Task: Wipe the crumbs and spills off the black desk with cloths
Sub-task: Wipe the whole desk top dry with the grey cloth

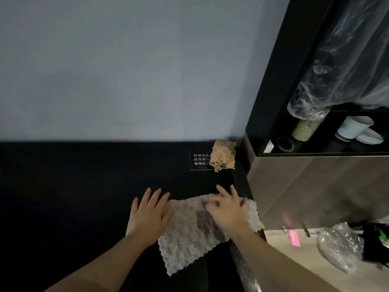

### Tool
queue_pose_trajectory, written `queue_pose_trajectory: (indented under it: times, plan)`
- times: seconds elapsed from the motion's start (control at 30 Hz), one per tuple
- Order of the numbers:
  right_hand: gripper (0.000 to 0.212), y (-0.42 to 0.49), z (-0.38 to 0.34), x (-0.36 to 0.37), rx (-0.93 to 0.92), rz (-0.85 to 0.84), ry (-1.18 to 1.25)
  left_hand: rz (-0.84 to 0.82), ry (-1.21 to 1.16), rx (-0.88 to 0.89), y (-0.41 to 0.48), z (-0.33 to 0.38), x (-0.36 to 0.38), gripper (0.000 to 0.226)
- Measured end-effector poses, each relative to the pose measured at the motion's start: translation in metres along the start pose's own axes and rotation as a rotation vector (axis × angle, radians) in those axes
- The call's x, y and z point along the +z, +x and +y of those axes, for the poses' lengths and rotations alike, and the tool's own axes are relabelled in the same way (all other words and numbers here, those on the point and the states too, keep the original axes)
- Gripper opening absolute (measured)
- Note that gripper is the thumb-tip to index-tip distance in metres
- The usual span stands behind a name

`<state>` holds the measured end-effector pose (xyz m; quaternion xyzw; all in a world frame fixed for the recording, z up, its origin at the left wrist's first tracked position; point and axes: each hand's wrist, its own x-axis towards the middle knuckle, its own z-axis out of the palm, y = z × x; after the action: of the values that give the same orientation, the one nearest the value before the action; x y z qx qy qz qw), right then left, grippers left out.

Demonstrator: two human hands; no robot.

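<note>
A grey fluffy cloth lies spread flat near the right end of the black desk, with a darker patch in its middle. My left hand lies flat with fingers spread on the desk, its thumb side touching the cloth's left edge. My right hand presses down on the cloth's far right part, fingers apart and a little blurred. A crumpled tan cloth stands at the back right corner of the desk. No crumbs or spills show on the dark surface.
A small sign with white characters sits beside the tan cloth. A dark shelf unit at the right holds a paper cup, a bowl, a jar and plastic wrap. Lower right, a wooden surface carries a plastic bag and a pink tag.
</note>
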<state>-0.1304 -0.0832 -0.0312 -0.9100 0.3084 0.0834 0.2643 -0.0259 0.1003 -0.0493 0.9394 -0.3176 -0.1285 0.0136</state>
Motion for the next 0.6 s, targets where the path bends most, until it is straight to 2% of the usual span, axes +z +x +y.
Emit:
queue_pose_trajectory:
  times: [0.03,0.1,0.17,0.2,0.23,0.3,0.37,0.47,0.53,0.6]
  plan:
    - [0.039,-0.004,-0.012,0.012,0.082,0.06,-0.012,-0.027,-0.022,-0.046,0.001,-0.004,0.002,0.059]
    - [0.068,-0.017,-0.033,0.046,0.185,0.089,-0.1,-0.072,-0.079,-0.145,0.001,-0.01,0.007,0.061]
    - [0.087,-0.031,-0.043,0.072,0.162,0.066,-0.178,-0.096,-0.11,-0.199,-0.001,-0.015,0.012,0.061]
    - [0.089,-0.031,-0.04,0.077,0.127,0.056,-0.191,-0.098,-0.107,-0.197,-0.001,-0.019,0.015,0.06]
    - [0.084,-0.027,-0.035,0.074,0.078,0.047,-0.205,-0.108,-0.099,-0.182,-0.002,-0.022,0.017,0.06]
    - [0.059,-0.011,-0.015,0.059,-0.035,0.073,-0.275,-0.14,-0.085,-0.144,-0.002,-0.027,0.018,0.061]
    - [0.048,0.008,0.007,0.033,-0.033,0.049,-0.318,-0.164,-0.058,-0.113,-0.001,-0.03,0.016,0.061]
    - [0.048,0.03,0.008,0.013,0.195,0.102,-0.172,-0.237,-0.046,-0.093,0.003,-0.035,0.012,0.065]
    - [0.051,0.029,-0.025,0.022,0.292,0.144,-0.013,-0.282,-0.06,-0.091,0.005,-0.035,0.011,0.067]
    - [0.072,0.014,-0.062,0.048,0.177,0.099,-0.045,-0.291,-0.06,-0.074,0.006,-0.035,0.011,0.067]
